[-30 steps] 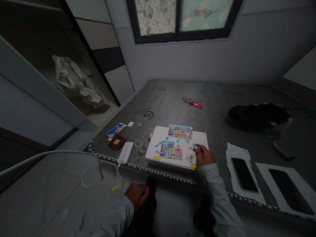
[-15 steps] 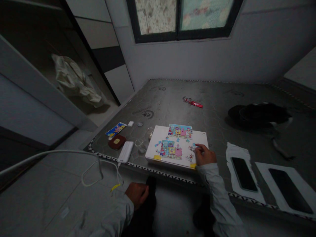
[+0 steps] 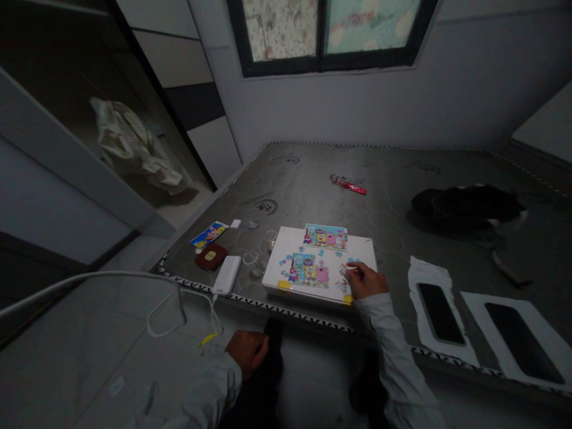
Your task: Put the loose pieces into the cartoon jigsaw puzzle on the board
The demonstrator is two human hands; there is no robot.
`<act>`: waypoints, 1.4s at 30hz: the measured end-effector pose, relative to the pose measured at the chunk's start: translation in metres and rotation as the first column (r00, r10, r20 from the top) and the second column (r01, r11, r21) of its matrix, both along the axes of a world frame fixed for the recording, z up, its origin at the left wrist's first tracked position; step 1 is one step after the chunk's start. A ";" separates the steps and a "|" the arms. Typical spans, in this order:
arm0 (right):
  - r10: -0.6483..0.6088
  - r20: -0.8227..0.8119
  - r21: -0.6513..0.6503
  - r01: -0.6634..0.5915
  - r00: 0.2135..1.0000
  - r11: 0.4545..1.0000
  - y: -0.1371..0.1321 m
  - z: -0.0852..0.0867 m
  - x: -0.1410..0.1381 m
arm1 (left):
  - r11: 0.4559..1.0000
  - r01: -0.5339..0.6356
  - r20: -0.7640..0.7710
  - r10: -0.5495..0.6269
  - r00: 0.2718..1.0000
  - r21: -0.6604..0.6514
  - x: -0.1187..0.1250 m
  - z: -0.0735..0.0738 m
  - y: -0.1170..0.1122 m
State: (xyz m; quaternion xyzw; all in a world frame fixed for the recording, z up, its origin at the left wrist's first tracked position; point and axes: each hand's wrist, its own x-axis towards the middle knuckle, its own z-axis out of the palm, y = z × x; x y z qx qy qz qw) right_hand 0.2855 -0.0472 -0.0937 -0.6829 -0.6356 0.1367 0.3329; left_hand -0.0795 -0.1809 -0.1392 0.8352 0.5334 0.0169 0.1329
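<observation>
A white box (image 3: 274, 265) with yellow tape at its front corners lies flat and bears a partly joined cartoon jigsaw puzzle (image 3: 308, 271). Behind the joined part lies a picture card (image 3: 326, 236) with similar figures. My right hand (image 3: 367, 281) is over the box's right side, thumb and forefinger pinched on a small puzzle piece (image 3: 344, 269). Other loose pieces (image 3: 342, 286) lie close to that hand and around the joined part. My left hand (image 3: 248, 353) is curled closed on my leg, below the front edge, with nothing visible in it.
Left of the box are clear round containers (image 3: 251, 260), a white power bank (image 3: 227, 275) with a cable, a brown case (image 3: 211, 257) and a colourful card (image 3: 208, 235). Two phones (image 3: 441, 313) lie at right. Farther back are a black cap (image 3: 467, 205) and a red packet (image 3: 349, 185).
My right hand has shifted slightly left and down; its fingertips are now at a loose piece beside the puzzle. A blue piece remains behind, where the fingertips were. My left hand stays still.
</observation>
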 end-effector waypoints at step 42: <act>0.002 0.056 -0.079 0.003 0.998 0.997 -0.005 0.009 -0.002 | 1.000 -0.018 -0.011 0.018 1.000 -0.023 0.005 0.005 0.000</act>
